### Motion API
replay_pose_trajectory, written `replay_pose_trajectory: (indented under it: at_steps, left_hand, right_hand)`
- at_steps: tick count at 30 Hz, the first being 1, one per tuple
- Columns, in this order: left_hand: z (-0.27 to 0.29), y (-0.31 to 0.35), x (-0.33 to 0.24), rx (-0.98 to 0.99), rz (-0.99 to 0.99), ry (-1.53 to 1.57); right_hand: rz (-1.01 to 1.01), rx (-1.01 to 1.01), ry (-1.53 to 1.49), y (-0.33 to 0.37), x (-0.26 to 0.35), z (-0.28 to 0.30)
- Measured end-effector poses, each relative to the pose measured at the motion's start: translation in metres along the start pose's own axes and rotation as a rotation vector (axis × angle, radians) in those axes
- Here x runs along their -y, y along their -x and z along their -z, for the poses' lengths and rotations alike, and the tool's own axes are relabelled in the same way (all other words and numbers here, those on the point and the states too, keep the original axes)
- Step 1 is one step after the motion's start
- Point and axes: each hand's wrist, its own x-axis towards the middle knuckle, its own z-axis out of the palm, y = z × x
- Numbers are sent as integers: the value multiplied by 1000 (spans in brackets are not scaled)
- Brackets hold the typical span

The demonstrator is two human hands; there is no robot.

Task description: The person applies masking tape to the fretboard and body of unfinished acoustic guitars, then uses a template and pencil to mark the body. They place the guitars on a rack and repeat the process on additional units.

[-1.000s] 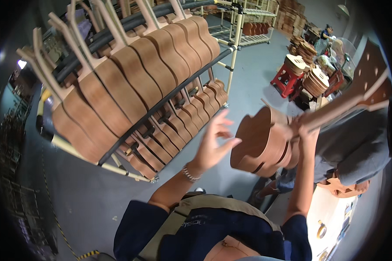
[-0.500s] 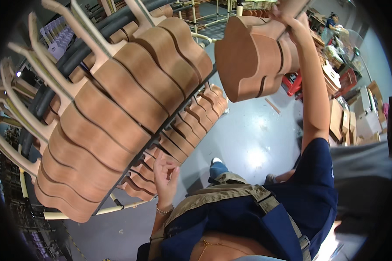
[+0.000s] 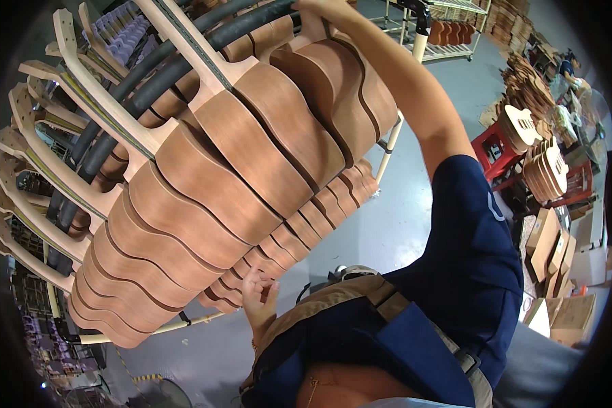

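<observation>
At the top edge, my right hand [image 3: 319, 9] is closed around the neck of an unfinished wooden guitar; part of the hand and most of the neck are out of view. That guitar's brown body [image 3: 347, 85] hangs at the far end of a row of similar guitar bodies [image 3: 251, 163], close against its neighbour. Pale necks [image 3: 173, 47] of the row reach up past black padded bars [image 3: 149, 92] of the rack. My left hand [image 3: 260, 296] hangs low beside the lower row of bodies [image 3: 299, 234], its fingers loosely bent and apart, with nothing in it.
A pale-framed rack [image 3: 442, 44] with brown bodies stands at the back. To the right are red stools [image 3: 493, 151] with stacked guitar-shaped wooden pieces [image 3: 545, 168], and cardboard boxes [image 3: 571, 319]. Another person [image 3: 570, 66] is at the far right. Grey floor [image 3: 408, 217] lies beside the rack.
My right hand has carried the guitar leftward from over the floor to the end of the upper row. The view has turned and come closer to the rack. My left hand stays low.
</observation>
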Motion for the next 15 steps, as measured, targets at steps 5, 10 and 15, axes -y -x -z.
replay_pose_trajectory:
  at_steps: [5, 10, 15]
  left_hand:
    - [-10, -6, 10, -67, 34, -34]
    - [-13, -8, 11, -31, 42, 60]
    - [10, -11, 48, 161, -149, -299]
  right_hand:
    - [204, -274, 704, -20, -38, -25]
    - [76, -224, 1093, 5, -40, -13]
    - [317, -768, 637, 215, -2, 6]
